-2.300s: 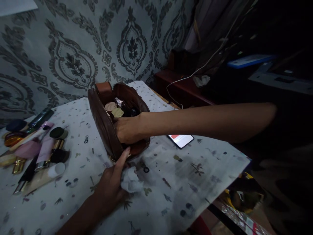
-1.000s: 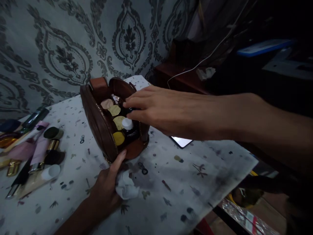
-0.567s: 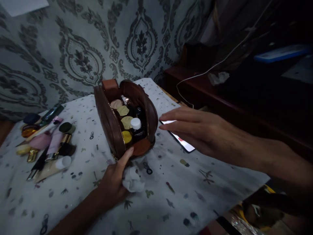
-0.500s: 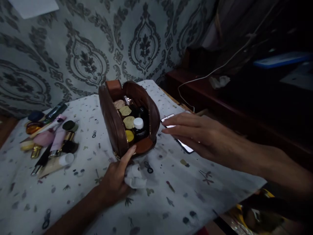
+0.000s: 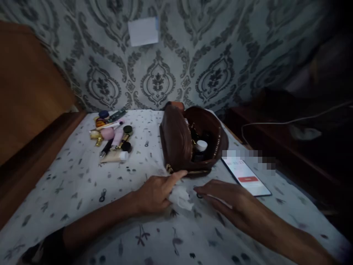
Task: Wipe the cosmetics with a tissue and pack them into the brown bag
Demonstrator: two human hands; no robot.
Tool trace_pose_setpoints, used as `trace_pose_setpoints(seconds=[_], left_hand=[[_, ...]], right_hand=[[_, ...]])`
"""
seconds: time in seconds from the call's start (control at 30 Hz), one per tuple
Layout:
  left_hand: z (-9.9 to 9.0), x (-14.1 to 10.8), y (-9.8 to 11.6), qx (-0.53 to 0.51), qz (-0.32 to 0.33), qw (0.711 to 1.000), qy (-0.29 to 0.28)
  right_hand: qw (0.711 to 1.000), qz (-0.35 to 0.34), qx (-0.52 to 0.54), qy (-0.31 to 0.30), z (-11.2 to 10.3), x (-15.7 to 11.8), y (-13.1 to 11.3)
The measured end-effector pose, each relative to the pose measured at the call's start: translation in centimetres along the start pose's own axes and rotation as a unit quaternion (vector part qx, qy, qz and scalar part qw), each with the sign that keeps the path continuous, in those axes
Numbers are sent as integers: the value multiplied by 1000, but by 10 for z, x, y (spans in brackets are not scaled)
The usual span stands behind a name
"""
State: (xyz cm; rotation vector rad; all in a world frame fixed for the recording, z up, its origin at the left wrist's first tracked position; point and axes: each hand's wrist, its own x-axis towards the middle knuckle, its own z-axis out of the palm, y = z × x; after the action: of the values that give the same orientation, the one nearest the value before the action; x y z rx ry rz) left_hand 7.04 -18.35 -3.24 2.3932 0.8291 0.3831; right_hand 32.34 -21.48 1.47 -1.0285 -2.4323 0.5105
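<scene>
The brown pouch (image 5: 176, 138) stands unzipped on the patterned white cloth, its mouth gaping upward. Inside, a bottle with a white cap (image 5: 201, 145) shows; the rest of the contents is dark. My left hand (image 5: 157, 193) is in front of it, fingers curled round a crumpled white tissue (image 5: 181, 197), its index finger stretched to the pouch's lower front edge. To the right of the tissue, my right hand (image 5: 227, 195) hovers low over the cloth with its fingers stretched out and nothing visible in them.
A lit phone (image 5: 245, 175) lies right of the pouch. Several cosmetics, among them a beige tube (image 5: 111, 157) and a pink sponge (image 5: 107, 133), are heaped at the left. A brown wooden panel (image 5: 30, 84) borders the left side; a white cable (image 5: 275, 121) runs at the right.
My view has swung left. My right hand has moved from over the phone toward the tissue, uncovering the screen. My left hand stays at the pouch's front with the tissue.
</scene>
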Motion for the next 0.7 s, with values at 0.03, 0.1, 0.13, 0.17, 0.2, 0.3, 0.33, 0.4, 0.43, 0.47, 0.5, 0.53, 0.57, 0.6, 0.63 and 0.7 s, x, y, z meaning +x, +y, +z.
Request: trace_pose_setpoints(seconds=[0.03, 0.1, 0.13, 0.17, 0.2, 0.3, 0.33, 0.4, 0.43, 0.47, 0.5, 0.53, 0.57, 0.6, 0.63, 0.7], left_hand=[[-4, -8, -4, 2, -3, 1000, 11], [-11, -25, -13, 8, -11, 999, 45], [-15, -33, -18, 13, -19, 998, 65], [-19, -41, -24, 19, -30, 996, 87], [-23, -48, -30, 25, -45, 993, 109], [-39, -66, -48, 47, -101, 976, 185], [-46, -70, -55, 56, -120, 967, 217], [-61, -77, -70, 70, -154, 944, 282], [-69, -80, -78, 75, -171, 932, 312], [-77, -83, -87, 81, -188, 919, 336], [-86, -85, -97, 87, -207, 907, 357], [-94, -88, -107, 95, -222, 894, 379], [-103, -91, -118, 101, -235, 879, 402], [-111, -94, -129, 100, -246, 865, 427], [-119, -96, -140, 94, -255, 846, 458], [-134, -102, -161, 90, -267, 821, 496]], right_hand=[[1000, -3, 11, -8, 9, 5, -2], [999, -7, 33, -32, 26, 16, -7], [998, -10, 46, -45, 34, 23, -10], [996, -15, 59, -59, 41, 30, -13], [995, -20, 72, -71, 48, 38, -16], [989, -18, 114, -88, 69, 62, -25], [988, -6, 131, -86, 77, 69, -28], [980, 34, 179, -78, 97, 84, -32], [971, 56, 216, -85, 107, 90, -34], [957, 83, 264, -86, 118, 96, -35], [935, 113, 325, -84, 129, 101, -36], [908, 137, 387, -77, 139, 104, -36], [883, 155, 438, -65, 147, 107, -36], [859, 171, 480, -49, 154, 109, -36], [839, 182, 511, -34, 158, 110, -35], [812, 195, 549, -14, 161, 109, -33]])
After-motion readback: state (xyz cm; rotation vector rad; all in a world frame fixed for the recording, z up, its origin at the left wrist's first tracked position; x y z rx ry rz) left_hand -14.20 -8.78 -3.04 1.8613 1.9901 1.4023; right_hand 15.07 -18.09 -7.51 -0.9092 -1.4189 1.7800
